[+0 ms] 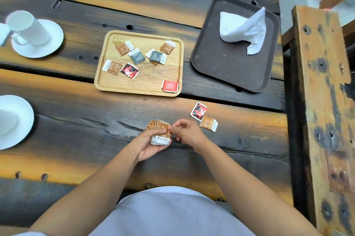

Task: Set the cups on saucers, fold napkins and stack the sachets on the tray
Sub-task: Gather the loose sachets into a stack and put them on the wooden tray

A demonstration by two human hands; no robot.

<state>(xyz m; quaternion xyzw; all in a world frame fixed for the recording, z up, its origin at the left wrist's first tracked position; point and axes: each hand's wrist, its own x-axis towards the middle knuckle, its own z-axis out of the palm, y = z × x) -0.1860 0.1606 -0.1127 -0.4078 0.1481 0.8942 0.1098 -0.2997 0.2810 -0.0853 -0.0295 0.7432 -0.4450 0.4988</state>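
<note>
**Inspector:** State of the hands?

**Assistant:** Together, over the near plank of the table (76,130). The left hand (148,142) grips a bundle of brown sachets (161,131), thumb across the face. The right hand (187,133) pinches the bundle's upper corner. The top is fanned, so the hold looks meant for squaring it into a stack.

**Inspector:** Beyond them?

**Assistant:** A red-and-black sachet (198,111) and a loose brown sachet (209,123) lie touching, just past the right hand, probably next to be gathered. Farther ahead, the wooden tray (149,82) holds more sachets, scattered and not yet stacked.

**Inspector:** Edges and room?

**Assistant:** Bare plank runs from the hands to the tray's near rim, and its near-middle floor is free for a stack. A dark tray (230,70) with an unfolded napkin (244,28) sits far beyond the right hand, by the table edge. A cup (26,28) on a saucer (51,43) stands well off to the left.
</note>
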